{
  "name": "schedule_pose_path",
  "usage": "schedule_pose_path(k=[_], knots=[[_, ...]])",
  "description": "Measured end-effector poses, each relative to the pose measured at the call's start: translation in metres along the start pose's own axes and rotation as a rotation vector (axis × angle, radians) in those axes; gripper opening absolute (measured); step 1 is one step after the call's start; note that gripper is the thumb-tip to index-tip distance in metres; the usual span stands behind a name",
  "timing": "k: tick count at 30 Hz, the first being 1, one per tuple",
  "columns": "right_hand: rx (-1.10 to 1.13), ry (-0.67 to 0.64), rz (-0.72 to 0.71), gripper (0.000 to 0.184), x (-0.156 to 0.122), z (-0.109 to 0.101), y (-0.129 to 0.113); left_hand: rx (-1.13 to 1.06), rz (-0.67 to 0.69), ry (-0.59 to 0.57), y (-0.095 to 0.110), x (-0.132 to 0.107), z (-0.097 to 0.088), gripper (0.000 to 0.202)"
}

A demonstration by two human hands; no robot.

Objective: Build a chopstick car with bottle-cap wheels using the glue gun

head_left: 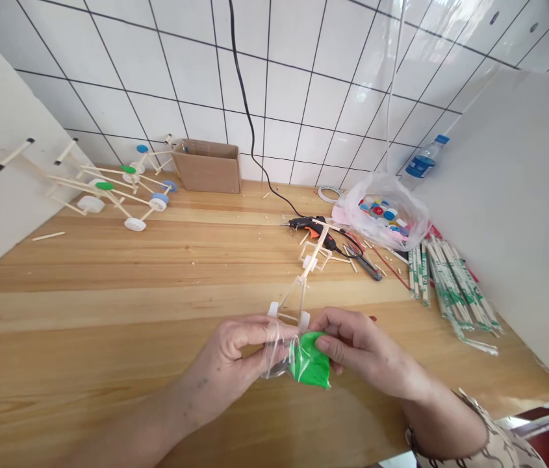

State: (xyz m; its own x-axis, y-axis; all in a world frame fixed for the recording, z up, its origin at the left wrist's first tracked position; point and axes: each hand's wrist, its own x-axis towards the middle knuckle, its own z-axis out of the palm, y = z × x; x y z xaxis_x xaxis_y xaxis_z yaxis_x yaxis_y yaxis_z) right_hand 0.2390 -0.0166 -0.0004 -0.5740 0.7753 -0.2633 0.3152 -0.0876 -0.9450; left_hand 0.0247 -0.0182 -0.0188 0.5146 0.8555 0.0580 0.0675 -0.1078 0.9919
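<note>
My left hand [242, 351] grips a clear plastic wrapper [277, 357] between thumb and fingers. Out of the wrapper's right side comes a bright green, soft-looking slab [312, 364], perhaps modelling clay. My right hand [359, 348] pinches that slab's upper right edge, with the thumb on top. Just beyond my hands stands a small wheeled frame [302, 286] of pale wooden sticks with white bottle caps as wheels. Its near wheels almost meet my fingertips in the picture; I cannot tell whether they touch.
Behind the frame lies a black glue gun [313, 227], with a utility knife [364, 263] beside it. Bottle caps fill a plastic bag [386, 211]. Wrapped chopsticks [459, 283] lie right. Several stick vehicles [118, 188] and a cardboard box [208, 169] stand at the back left.
</note>
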Motion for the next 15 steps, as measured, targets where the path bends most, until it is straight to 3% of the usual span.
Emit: schedule_pose_path(k=[6, 15], knots=[[-0.013, 0.028, 0.025, 0.016, 0.003, 0.006, 0.003, 0.046, 0.086, -0.006, -0.006, -0.001, 0.003, 0.019], [-0.187, 0.091, 0.000, 0.016, 0.004, 0.010, 0.006, 0.093, 0.083, -0.009, -0.010, -0.002, 0.005, 0.017]])
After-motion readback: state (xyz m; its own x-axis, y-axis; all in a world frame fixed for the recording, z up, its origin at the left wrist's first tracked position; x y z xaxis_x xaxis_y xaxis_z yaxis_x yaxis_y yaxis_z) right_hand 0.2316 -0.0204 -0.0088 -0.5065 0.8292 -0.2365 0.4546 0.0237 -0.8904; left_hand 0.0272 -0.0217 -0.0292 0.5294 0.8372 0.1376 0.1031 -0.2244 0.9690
